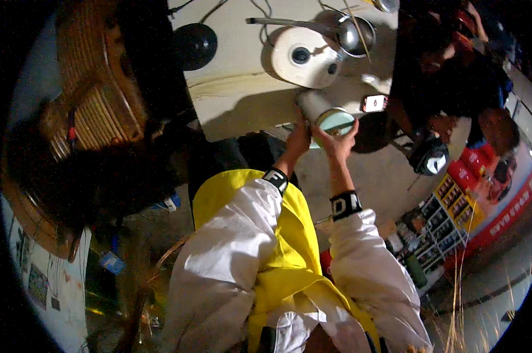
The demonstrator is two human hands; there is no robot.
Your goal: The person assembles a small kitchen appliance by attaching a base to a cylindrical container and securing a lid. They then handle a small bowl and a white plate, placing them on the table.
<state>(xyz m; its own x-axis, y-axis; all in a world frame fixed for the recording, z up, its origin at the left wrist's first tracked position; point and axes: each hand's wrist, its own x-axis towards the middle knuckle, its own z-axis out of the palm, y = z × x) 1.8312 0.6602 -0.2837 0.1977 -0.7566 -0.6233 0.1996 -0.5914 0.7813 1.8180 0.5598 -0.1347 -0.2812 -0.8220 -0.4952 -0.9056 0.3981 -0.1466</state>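
Both of my hands are at the near edge of a pale table (pixel 242 88), around a grey cylindrical container (pixel 317 105) with a mint-green round end. The container is tilted, its green end towards me. My left hand (pixel 298 140) holds its left side, with the fingertips mostly hidden. My right hand (pixel 338 142) grips the green end from below, thumb and fingers curled round the rim. Just beyond stands a white rounded appliance (pixel 289 59) with a dark round centre. A metal pot (pixel 364 36) with a long handle lies behind it, a thin stick across its top.
A black round disc (pixel 195 47) with a cable sits at the table's far left. A small white-and-red box (pixel 374 103) lies near the right edge. Slatted wooden furniture (pixel 95 112) is at left. Another person (pixel 454 70) sits at right, near shelves of goods (pixel 433 226).
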